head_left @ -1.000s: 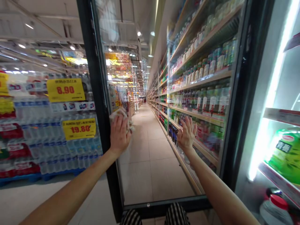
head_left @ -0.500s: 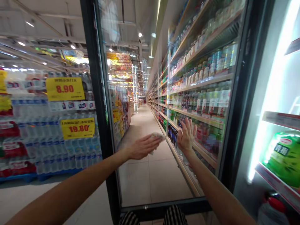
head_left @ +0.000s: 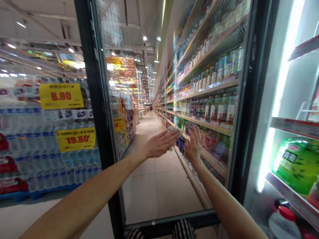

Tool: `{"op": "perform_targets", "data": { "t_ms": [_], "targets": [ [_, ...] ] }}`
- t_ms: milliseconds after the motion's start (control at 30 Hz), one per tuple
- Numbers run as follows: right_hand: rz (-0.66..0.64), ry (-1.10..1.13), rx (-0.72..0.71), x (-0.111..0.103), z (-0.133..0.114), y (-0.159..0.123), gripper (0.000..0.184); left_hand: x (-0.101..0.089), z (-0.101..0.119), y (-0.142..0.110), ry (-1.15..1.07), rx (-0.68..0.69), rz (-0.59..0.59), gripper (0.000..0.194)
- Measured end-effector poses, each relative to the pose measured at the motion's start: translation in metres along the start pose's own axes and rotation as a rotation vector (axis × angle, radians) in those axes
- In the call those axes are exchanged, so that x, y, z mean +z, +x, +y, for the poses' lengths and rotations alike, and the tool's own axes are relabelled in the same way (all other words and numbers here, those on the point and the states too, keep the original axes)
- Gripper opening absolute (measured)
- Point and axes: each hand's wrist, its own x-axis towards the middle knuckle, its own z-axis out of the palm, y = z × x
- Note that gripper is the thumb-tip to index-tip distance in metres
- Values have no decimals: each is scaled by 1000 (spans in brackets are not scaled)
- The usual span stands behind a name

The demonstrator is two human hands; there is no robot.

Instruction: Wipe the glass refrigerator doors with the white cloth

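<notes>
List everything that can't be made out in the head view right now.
- Head view: most of the cloth, hidden by the left hand.
- Head view: the palm of the right hand, hidden by the hand's own back.
- Head view: the top of the door frame, cut off by the upper edge.
- Head view: the base of the red-capped bottle, cut off by the lower edge.

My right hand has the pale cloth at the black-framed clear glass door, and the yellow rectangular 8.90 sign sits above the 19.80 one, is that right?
Wrong hand: the head view shows the pale cloth under your bare left hand at the black-framed clear glass door. The yellow rectangular 8.90 sign does sit above the 19.80 one.
</notes>
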Motion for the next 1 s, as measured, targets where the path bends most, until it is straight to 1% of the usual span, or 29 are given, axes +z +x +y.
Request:
{"op": "perform_targets", "data": {
  "t_ms": [67,100,133,167,200,267,300,333,367,400,467,500,533,567,633,667,700,733,800,867,933,1000],
  "targets": [
    [6,4,9,1,0,-1,46,-4,-12,6,63,-279,105,51],
    [7,5,13,1,0,-1,47,-5,-15,7,84,-379,133,50],
    [7,8,14,1,0,-1,47,-5,-15,7,88,-409,134,50],
    [6,12,11,1,0,-1,47,-3,-11,5,74,-367,104,50],
    [5,17,7,0,0,-1,48,-1,-5,2,45,-260,54,50],
    [7,27,-4,-1,-1,0,48,4,7,-5,-23,20,-50,52],
    [10,32,-10,-1,-1,0,48,6,10,-6,-46,123,-81,52],
    [15,38,-14,-1,-1,0,48,7,11,-6,-53,165,-88,53],
    [20,43,-15,-1,0,0,48,6,8,-3,-45,136,-72,53],
    [25,47,-14,-1,0,0,48,4,3,1,-25,43,-34,53],
    [34,56,-13,1,1,-1,48,-1,-9,11,24,-230,62,52],
    [37,59,-13,1,2,-1,48,-3,-12,15,38,-331,96,52],
    [37,62,-11,1,3,-1,48,-3,-13,17,39,-362,107,52],
    [36,65,-8,1,3,-1,48,-2,-10,18,28,-316,91,52],
    [35,71,-3,-2,1,0,49,3,4,15,-11,-105,19,52],
    [34,77,-2,-4,-2,0,50,6,11,12,-23,-23,-11,52],
    [36,89,-8,-6,-6,1,51,10,18,9,-24,3,-23,53],
    [42,110,-27,-9,-12,3,53,12,23,7,-15,-33,-15,54],
    [19,175,-107,-11,-29,5,56,14,27,3,17,-212,47,58],
    [-53,229,-182,-10,-51,9,56,11,24,-3,35,-382,97,67],
    [-119,212,-195,-4,-72,13,53,7,19,-13,23,-440,81,78],
    [-139,135,-166,4,-86,17,47,4,16,-24,8,-435,43,86]
  ]
}}
